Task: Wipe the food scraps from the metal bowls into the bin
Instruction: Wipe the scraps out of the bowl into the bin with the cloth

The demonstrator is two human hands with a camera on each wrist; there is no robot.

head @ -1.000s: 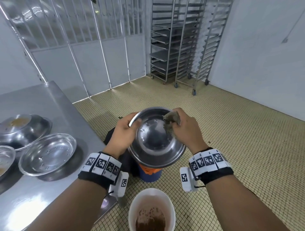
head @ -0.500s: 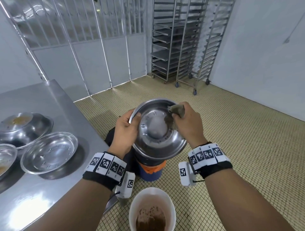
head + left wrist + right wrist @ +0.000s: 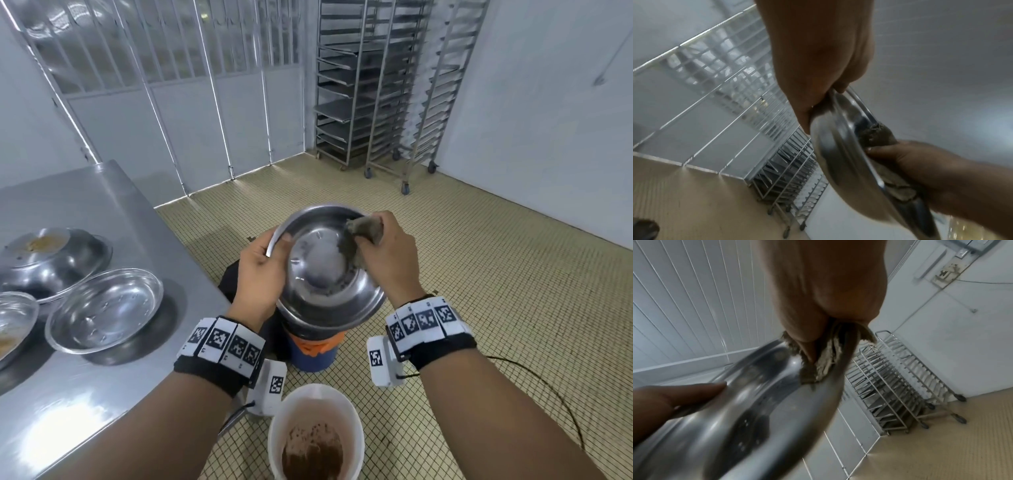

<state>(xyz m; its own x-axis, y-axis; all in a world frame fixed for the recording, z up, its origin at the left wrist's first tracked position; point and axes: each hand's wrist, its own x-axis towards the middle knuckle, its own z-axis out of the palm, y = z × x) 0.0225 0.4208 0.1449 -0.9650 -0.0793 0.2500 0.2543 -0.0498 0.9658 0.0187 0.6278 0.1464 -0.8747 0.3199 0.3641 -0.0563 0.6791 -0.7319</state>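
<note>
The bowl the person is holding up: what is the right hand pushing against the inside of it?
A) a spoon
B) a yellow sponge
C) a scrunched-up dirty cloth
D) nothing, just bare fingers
C: the right hand grips a bunched, brownish cloth and presses it on the inner wall of the metal bowl, while the left hand holds the bowl's rim.

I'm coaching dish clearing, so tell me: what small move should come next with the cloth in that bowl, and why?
Probably sweep the cloth down across the inside toward the low rim. The left hand grips the metal bowl tilted over the bin, the right hand holds the cloth at the upper right rim, and specks sit near the lower inside, so a downward stroke should push them out.
</note>
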